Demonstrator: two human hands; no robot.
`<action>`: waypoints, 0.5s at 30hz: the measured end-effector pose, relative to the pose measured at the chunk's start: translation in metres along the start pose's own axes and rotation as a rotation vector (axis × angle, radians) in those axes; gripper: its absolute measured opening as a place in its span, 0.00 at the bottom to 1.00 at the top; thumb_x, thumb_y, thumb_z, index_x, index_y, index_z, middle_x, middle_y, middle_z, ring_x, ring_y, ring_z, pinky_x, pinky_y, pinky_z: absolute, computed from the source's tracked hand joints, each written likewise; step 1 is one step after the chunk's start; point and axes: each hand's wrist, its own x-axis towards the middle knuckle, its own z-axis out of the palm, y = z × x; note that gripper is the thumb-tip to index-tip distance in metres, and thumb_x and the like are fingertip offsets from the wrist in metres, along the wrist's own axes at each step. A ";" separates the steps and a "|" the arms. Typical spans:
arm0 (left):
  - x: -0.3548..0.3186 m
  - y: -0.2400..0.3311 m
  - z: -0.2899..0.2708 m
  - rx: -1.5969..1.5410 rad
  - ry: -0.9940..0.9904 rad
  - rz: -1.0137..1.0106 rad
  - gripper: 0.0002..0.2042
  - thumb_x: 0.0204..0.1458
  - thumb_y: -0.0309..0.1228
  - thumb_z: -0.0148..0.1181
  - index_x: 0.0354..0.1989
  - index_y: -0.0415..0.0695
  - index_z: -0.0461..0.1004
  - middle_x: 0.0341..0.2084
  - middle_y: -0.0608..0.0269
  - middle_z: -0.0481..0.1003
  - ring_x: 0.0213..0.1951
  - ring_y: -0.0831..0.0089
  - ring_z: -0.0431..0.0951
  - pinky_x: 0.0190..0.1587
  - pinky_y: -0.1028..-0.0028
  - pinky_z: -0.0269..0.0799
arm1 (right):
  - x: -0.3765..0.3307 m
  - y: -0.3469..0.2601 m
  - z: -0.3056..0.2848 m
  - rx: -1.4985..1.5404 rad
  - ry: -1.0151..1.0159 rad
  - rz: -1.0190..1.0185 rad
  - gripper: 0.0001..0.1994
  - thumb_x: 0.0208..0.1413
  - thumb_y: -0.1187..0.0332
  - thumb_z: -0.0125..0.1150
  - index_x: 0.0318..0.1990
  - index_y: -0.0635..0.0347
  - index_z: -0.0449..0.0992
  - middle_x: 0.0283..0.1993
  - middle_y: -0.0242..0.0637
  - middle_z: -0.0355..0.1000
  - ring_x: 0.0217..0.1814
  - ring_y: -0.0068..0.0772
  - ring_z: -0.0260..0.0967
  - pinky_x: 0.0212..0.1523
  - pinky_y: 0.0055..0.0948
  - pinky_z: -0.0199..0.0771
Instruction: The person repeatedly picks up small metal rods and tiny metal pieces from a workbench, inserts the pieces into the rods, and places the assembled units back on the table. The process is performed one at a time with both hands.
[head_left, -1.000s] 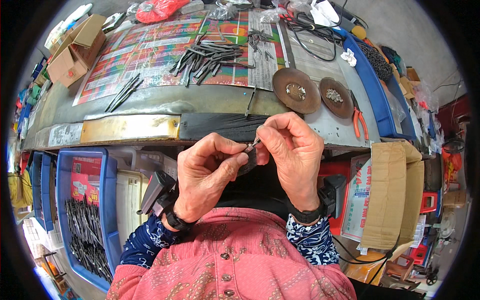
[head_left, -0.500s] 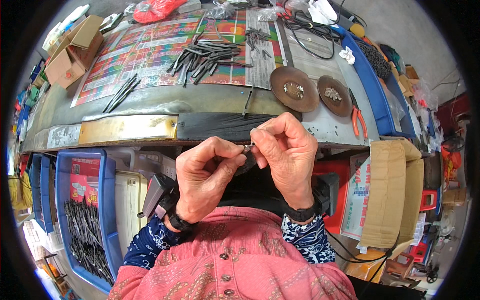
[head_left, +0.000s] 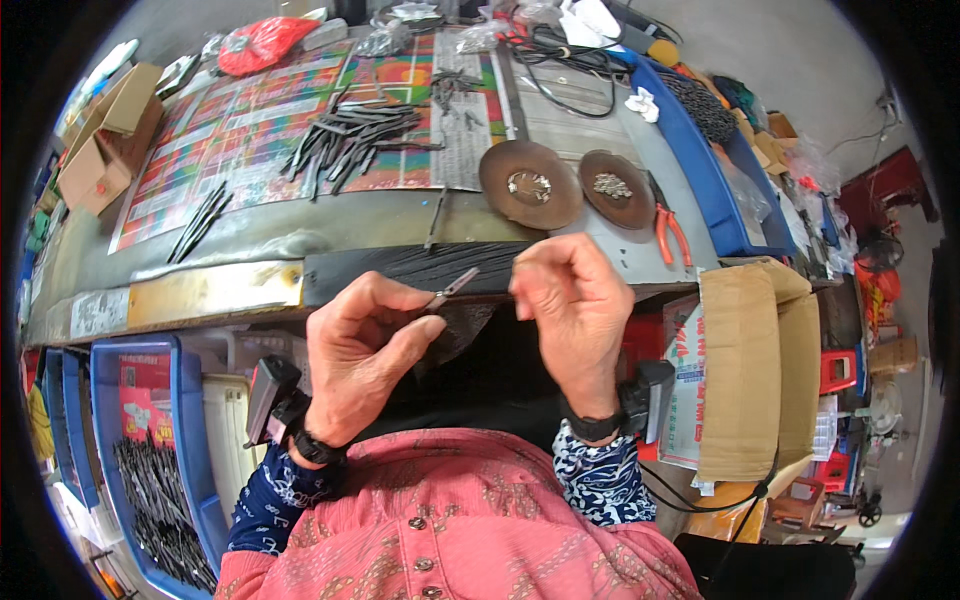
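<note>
My left hand (head_left: 365, 345) is closed, thumb and forefinger pinching a small slim strip (head_left: 462, 281) with a shiny metal bit near the fingertips. The strip's end points up and to the right. Just right of it, clear of the strip, is my right hand (head_left: 577, 310); its fingers are curled, and smeared tips hide whether they hold anything. Beyond the hands, a single dark strip (head_left: 437, 217) lies at the table's near edge. Two brown round dishes hold small shiny metal pieces: the larger dish (head_left: 545, 215) and the smaller dish (head_left: 630, 212).
Red-handled pliers (head_left: 672, 237) lie beside the dishes. A pile of black strips (head_left: 350, 140) rests on printed sheeting. Blue bins stand at left (head_left: 190, 400) and far right (head_left: 735, 215). An open cardboard box (head_left: 740, 370) is right of my arm. Black cables (head_left: 570, 75) coil at the back.
My hands have come apart: the left moved left with the small strip, the right let go of contact there. The whole view has shifted, with table things now further left.
</note>
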 end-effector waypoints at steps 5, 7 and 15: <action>0.004 -0.002 -0.007 0.031 0.030 -0.042 0.04 0.53 0.17 0.59 0.36 0.36 0.73 0.24 0.68 0.73 0.21 0.86 0.67 0.23 0.85 0.61 | 0.020 0.016 -0.067 -0.540 0.304 -0.058 0.06 0.57 0.72 0.61 0.34 0.65 0.74 0.28 0.30 0.72 0.28 0.19 0.66 0.29 0.22 0.66; 0.006 -0.003 -0.009 0.048 0.036 -0.026 0.05 0.53 0.18 0.59 0.37 0.35 0.73 0.26 0.67 0.75 0.23 0.86 0.71 0.26 0.86 0.66 | 0.028 0.022 -0.097 -0.865 0.382 -0.096 0.07 0.56 0.70 0.60 0.36 0.65 0.75 0.30 0.39 0.74 0.30 0.34 0.69 0.32 0.31 0.68; 0.016 -0.006 -0.007 0.008 0.024 -0.006 0.05 0.57 0.19 0.54 0.41 0.33 0.72 0.30 0.60 0.77 0.32 0.78 0.77 0.36 0.80 0.74 | 0.049 0.053 -0.163 -1.505 0.319 -0.053 0.17 0.52 0.67 0.63 0.48 0.64 0.72 0.46 0.50 0.70 0.51 0.53 0.64 0.51 0.45 0.65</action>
